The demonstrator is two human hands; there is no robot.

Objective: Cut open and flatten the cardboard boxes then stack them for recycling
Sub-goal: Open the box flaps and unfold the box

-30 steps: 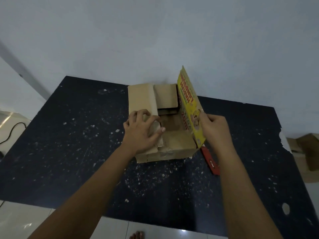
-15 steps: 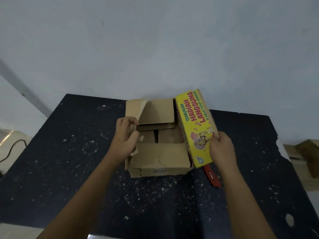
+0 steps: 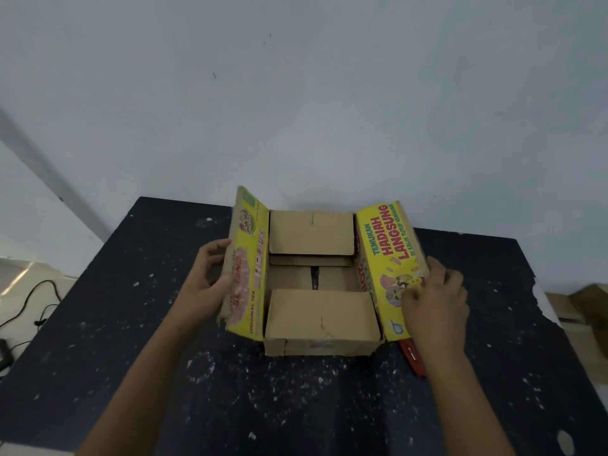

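Hands [image 3: 205, 281] [image 3: 436, 299] apparently gripping box flaps [image 3: 247, 268]

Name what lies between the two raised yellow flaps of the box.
In the head view, two plain brown inner flaps and the box's open bottom lie between the yellow flaps.

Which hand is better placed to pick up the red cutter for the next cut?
Right, probably. The red cutter lies on the table just under the right hand, beside the box. The left hand holds the opposite flap.

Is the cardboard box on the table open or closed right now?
Open. The cardboard box has both yellow flaps spread outward, held by the left hand and right hand.
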